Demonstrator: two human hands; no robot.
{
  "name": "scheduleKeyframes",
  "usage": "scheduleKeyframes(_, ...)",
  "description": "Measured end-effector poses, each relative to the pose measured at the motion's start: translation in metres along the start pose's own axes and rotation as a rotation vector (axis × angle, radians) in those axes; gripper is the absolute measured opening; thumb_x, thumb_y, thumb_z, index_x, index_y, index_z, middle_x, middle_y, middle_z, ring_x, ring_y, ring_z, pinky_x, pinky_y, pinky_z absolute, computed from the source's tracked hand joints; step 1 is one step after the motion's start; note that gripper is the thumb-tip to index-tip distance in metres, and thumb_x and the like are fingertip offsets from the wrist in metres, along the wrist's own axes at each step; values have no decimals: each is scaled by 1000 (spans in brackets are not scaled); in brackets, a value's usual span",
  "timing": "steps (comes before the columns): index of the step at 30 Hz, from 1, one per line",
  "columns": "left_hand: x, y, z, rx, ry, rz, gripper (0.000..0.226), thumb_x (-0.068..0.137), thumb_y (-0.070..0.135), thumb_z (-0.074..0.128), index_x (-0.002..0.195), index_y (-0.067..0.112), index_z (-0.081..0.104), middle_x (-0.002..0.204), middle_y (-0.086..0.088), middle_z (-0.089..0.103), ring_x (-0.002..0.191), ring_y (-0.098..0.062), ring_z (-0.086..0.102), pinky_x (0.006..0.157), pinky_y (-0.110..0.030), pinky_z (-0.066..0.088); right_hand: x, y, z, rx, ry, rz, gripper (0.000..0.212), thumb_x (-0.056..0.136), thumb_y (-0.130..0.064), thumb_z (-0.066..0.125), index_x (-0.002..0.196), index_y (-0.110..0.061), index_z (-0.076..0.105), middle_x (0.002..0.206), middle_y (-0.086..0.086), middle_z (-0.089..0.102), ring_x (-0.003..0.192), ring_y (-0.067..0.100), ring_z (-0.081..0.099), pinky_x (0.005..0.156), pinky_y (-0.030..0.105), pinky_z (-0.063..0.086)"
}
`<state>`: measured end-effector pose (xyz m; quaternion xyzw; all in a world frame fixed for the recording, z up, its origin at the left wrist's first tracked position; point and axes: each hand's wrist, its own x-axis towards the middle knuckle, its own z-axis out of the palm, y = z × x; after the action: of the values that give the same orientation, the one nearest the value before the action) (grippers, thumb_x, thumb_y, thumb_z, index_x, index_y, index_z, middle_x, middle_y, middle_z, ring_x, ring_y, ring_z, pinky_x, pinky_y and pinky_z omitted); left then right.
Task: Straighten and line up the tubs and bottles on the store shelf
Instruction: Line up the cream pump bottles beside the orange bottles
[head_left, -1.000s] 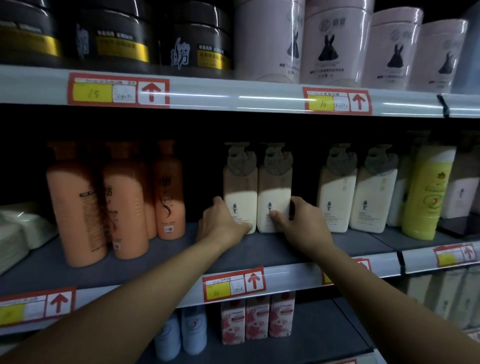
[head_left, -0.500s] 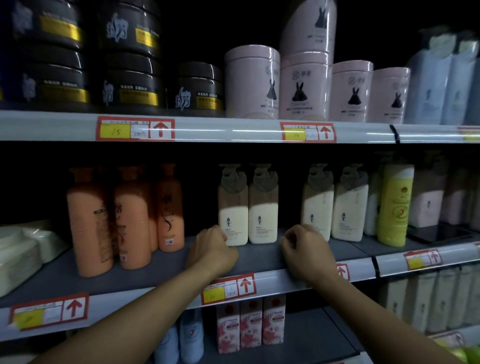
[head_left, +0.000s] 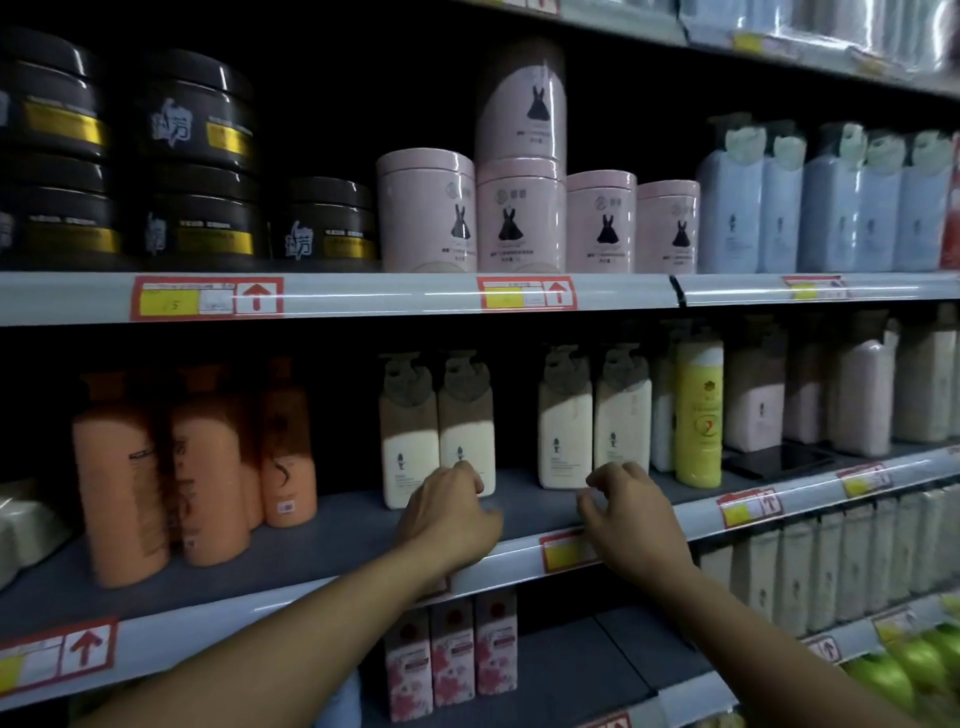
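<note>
On the middle shelf (head_left: 322, 540) | our left hand (head_left: 449, 514) and right hand (head_left: 631, 512) hover loosely curled, holding nothing | cream bottles (head_left: 439, 452) stand upright in two separated pairs | pink tubs (head_left: 519, 213) above look uneven; we judge alignment unfinished.

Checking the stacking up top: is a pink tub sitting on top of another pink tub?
Yes, one tall pink tub stands on the second pink tub in the upper-shelf row.

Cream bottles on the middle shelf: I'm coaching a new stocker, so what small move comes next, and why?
Probably slide the right pair of cream bottles left to meet the left pair. A dark gap splits the row, and the right hand is already at the right pair's base, while the left hand is at the left pair.
</note>
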<state>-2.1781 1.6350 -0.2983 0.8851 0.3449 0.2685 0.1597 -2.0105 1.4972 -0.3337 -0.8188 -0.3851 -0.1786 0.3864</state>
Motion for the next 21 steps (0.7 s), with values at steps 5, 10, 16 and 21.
scheduleKeyframes(5,8,24,16,4,-17,69,43,86,41,67,124,23,58,126,-1,61,114,-24,61,90,-32,51,0,25,-11,7,19,28,30,92,-30,65,118,-14,64,118,8,60,108,28,60,88,34,44)
scheduleKeyframes(10,16,40,35,-35,-36,88,54,89,43,68,135,20,52,131,-3,59,119,-25,59,96,-36,52,2,43,-14,45,46,64,40,94,-27,65,130,-12,60,131,8,57,117,26,59,97,35,46)
scheduleKeyframes(16,35,53,60,-76,-28,54,62,91,47,68,139,19,42,139,-8,51,126,-31,55,99,-38,48,13,59,-9,71,45,83,52,95,-28,64,143,-12,50,142,7,54,128,24,54,106,37,46)
scheduleKeyframes(21,59,62,76,-116,4,25,80,90,44,73,149,13,30,147,-14,42,132,-37,50,102,-41,46,29,66,-1,98,49,91,59,96,-29,64,149,-12,43,147,8,52,133,24,51,109,40,44)
